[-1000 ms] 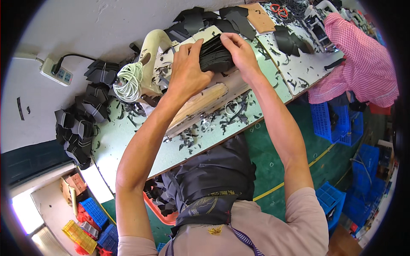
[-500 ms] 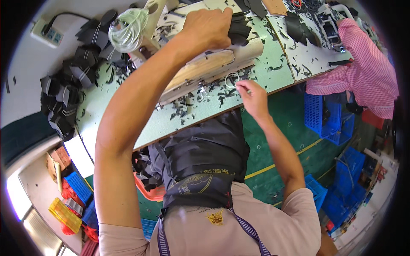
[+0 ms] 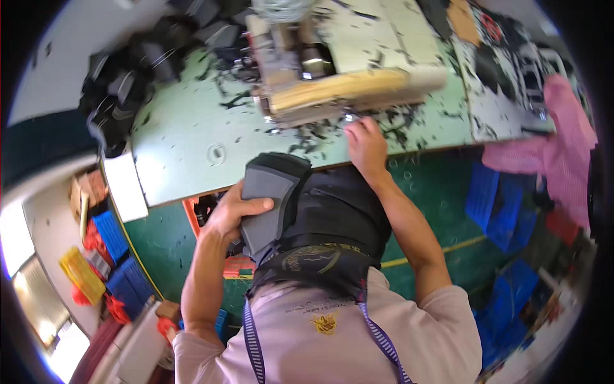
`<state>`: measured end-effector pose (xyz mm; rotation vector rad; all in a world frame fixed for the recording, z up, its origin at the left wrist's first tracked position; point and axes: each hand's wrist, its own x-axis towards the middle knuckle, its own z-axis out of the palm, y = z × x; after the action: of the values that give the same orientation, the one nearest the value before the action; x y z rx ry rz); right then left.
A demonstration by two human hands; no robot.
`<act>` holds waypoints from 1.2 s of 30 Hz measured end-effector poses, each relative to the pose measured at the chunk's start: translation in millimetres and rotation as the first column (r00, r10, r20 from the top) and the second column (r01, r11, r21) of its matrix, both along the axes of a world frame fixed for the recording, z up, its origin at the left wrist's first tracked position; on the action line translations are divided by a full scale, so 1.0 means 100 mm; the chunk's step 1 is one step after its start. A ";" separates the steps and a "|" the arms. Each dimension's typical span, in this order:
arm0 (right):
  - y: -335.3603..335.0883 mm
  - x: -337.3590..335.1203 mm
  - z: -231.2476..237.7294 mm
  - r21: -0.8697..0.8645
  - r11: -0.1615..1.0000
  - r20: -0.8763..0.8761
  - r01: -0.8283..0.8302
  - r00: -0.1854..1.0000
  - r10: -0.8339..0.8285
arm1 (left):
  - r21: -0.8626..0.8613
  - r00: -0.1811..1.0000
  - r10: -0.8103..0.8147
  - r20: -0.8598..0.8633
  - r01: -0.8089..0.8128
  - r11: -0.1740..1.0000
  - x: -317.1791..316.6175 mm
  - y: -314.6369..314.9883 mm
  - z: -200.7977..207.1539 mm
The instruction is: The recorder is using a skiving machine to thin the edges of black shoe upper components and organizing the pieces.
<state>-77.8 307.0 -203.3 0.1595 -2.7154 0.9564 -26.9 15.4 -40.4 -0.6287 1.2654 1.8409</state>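
And here's the grey and black stack point(image 3: 272, 198), front and centre: it's in your left hand point(image 3: 231, 212), tilted, just short of the middle of the view, in front of your black apron point(image 3: 345, 205). Your left thumb lies across the grey face; the fingers on that side are wrapped out of sight behind it, so it's a firm-looking grasp from nine o'clock. The top end overlaps the bench point(image 3: 176, 131) edge from here; whether the two touch, you can't tell.

Over to two o'clock from the stack, there's your right hand point(image 3: 367, 146), at the front edge of the bench, fingers bent and drawn in toward the thumb. Are they gripping anything? Too blurred to tell. Just beyond those fingertips runs the long yellowish block point(image 3: 339, 89), out at one o'clock, with black scraps point(image 3: 238, 100) scattered about it.

Between ten and eleven, a pale loop point(image 3: 216, 153) lies flat on the bench. Farther off at ten, dark bundles point(image 3: 118, 93) crowd the bench's far corner. Straight up at twelve, a pale coil point(image 3: 281, 8). Swing round to three: blue crates point(image 3: 492, 205) on the green floor point(image 3: 441, 221), pink cloth point(image 3: 566, 160) just above them. And at eight, a yellow crate point(image 3: 83, 272).
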 end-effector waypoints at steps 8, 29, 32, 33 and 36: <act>-0.50 0.42 0.85 -0.695 0.717 0.497 0.058 0.759 0.421 | 0.224 0.965 0.261 -0.004 -0.254 0.941 0.21 0.10 -0.12; -0.93 0.52 1.53 -0.795 0.604 0.468 0.050 0.684 0.559 | 0.300 0.968 0.229 -0.098 -0.191 0.935 0.26 -0.12 0.16; -0.81 0.48 1.59 -0.853 0.283 0.503 0.438 0.549 0.668 | 0.272 0.970 0.158 -0.187 -0.103 0.957 0.24 -0.19 0.18; -0.82 0.45 1.64 -0.843 0.072 0.399 0.534 0.529 0.749 | 0.286 0.967 0.130 -0.218 -0.064 0.956 0.24 -0.20 0.18; -0.89 0.32 1.81 -0.752 -0.080 0.368 0.655 0.518 0.772 | 0.464 0.971 0.226 -0.083 -0.163 0.871 0.28 -0.19 0.03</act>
<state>-46.0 218.3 -22.5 -0.7188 -1.0920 3.6843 1.3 -3.6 -37.1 -0.3858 0.8205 2.2831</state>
